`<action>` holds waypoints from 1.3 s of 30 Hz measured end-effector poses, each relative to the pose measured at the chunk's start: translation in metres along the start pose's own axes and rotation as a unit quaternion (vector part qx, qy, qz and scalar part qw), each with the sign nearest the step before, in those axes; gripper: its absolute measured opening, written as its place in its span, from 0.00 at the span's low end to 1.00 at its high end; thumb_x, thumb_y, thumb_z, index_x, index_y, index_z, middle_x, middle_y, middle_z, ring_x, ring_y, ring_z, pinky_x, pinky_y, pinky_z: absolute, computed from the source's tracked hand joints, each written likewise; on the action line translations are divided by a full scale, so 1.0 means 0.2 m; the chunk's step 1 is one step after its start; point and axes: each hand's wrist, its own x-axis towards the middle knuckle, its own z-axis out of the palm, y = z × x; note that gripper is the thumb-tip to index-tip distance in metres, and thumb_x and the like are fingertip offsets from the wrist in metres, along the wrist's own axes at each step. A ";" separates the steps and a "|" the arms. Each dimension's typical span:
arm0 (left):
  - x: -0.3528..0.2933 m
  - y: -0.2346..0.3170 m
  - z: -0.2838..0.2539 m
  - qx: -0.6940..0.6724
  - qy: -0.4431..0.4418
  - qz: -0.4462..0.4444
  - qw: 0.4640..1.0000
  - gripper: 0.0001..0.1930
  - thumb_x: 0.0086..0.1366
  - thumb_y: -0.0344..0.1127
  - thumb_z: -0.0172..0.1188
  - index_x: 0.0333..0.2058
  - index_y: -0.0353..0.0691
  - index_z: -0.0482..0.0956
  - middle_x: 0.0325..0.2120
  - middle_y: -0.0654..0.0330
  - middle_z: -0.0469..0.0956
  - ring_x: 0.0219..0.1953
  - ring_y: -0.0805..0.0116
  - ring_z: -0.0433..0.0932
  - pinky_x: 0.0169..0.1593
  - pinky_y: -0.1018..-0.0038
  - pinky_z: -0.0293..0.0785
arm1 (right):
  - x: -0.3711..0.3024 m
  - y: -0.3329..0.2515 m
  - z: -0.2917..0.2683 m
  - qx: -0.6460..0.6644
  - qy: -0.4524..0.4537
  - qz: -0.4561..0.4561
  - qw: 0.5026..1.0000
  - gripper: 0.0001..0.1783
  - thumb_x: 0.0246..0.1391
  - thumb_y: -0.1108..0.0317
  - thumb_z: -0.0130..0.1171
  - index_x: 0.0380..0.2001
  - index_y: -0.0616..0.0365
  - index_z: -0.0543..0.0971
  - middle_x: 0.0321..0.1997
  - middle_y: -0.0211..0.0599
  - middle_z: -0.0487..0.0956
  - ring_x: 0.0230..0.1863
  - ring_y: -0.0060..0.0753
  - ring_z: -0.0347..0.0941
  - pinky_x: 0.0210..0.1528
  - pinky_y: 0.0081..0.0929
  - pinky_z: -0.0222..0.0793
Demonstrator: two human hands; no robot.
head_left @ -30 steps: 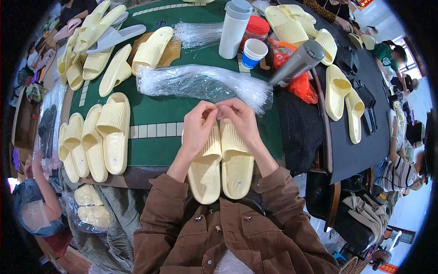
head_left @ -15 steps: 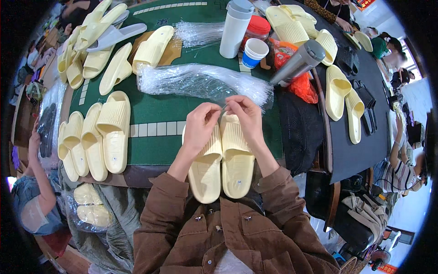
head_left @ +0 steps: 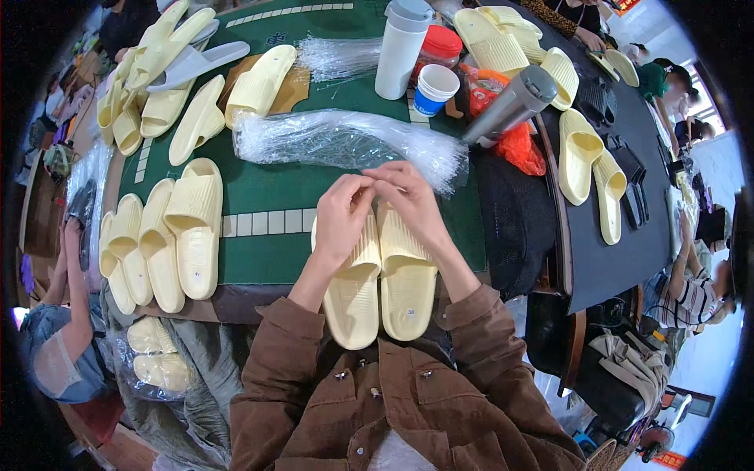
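Observation:
A pair of cream slide slippers stands side by side in front of me, the left slipper (head_left: 351,306) and the right slipper (head_left: 407,294) both with ribbed straps. My left hand (head_left: 342,218) and my right hand (head_left: 411,206) meet above their toe ends, fingertips pinched together. Whatever thin thing they may hold is too small to make out. Just beyond my fingers lies a bundle of clear plastic strands (head_left: 353,141) in a clear bag on the green tabletop (head_left: 271,263).
Several cream slippers (head_left: 194,231) line the table's left edge, with a pile (head_left: 161,74) behind. Farther off stand a white bottle (head_left: 400,55), a paper cup (head_left: 434,88), a red-lidded jar (head_left: 441,45) and a tilted grey tumbler (head_left: 514,102). People work on both sides.
My fingertips have drawn together and shifted slightly left, my right fingers now touching the left ones. The slippers in front of me have stayed put. At the far left a person's arms have moved.

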 end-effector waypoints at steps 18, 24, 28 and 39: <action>-0.02 -0.05 0.02 0.169 0.007 0.024 0.985 0.05 0.61 0.22 0.55 0.36 0.34 0.75 0.31 0.54 0.77 0.27 0.61 0.76 0.32 0.70 0.72 | -0.33 -0.30 -0.58 0.152 0.216 0.027 0.964 0.19 0.70 0.55 0.43 0.35 0.60 0.73 0.20 0.28 0.69 0.19 0.20 0.65 0.20 0.17 0.60; -0.01 -0.02 0.03 0.156 -0.037 -0.027 0.987 0.06 0.59 0.22 0.55 0.36 0.36 0.75 0.30 0.53 0.76 0.28 0.57 0.77 0.34 0.66 0.72 | -0.44 -0.25 -1.45 -0.180 0.454 0.011 0.873 0.17 0.67 0.60 0.48 0.40 0.62 0.79 0.25 0.25 0.68 0.28 0.16 0.61 0.30 0.20 0.57; 0.00 -0.03 0.05 0.132 -0.049 -0.039 0.989 0.05 0.60 0.22 0.55 0.36 0.35 0.75 0.29 0.53 0.76 0.27 0.59 0.77 0.33 0.67 0.72 | -0.42 -0.07 -1.85 -0.481 0.460 0.125 0.736 0.29 0.58 0.45 0.55 0.44 0.66 0.79 0.35 0.43 0.79 0.39 0.38 0.75 0.44 0.32 0.68; -0.02 -0.05 0.04 0.143 -0.031 -0.019 0.989 0.06 0.60 0.22 0.55 0.36 0.35 0.75 0.29 0.53 0.76 0.28 0.59 0.77 0.33 0.67 0.72 | 0.04 0.00 -1.87 -0.542 0.338 0.257 0.725 0.39 0.47 0.37 0.59 0.36 0.72 0.80 0.40 0.59 0.81 0.45 0.53 0.78 0.49 0.42 0.70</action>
